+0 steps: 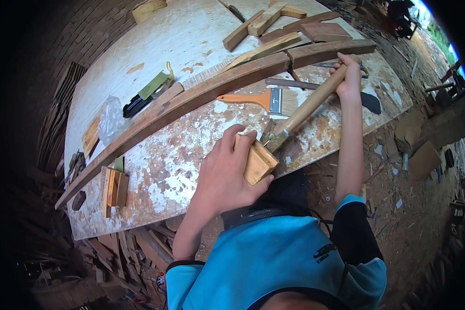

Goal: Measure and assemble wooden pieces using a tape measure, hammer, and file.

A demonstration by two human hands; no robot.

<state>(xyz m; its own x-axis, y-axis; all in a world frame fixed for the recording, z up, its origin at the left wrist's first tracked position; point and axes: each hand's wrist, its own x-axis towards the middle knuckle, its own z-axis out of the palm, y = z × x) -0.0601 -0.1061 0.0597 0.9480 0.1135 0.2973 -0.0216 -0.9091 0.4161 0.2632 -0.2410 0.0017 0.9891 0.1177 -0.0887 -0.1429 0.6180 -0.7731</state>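
My left hand (227,175) grips a small grooved wooden block (258,163) near the front edge of the worn white worktable (175,155). My right hand (349,77) is closed around the upper end of a long wooden handle (316,101), which slants down to a tool head beside the block, its details too small to tell. Behind them lie an orange-handled paintbrush (250,99) and a dark metal bar (289,82) with a wide black end.
Long wooden strips (201,90) cross the table, with offcuts (243,33) at the back. A plastic bag (111,121), a black-and-green item (145,95) and stacked blocks (116,191) lie at left. Wood scraps (132,248) cover the floor; a brick wall (88,36) stands behind.
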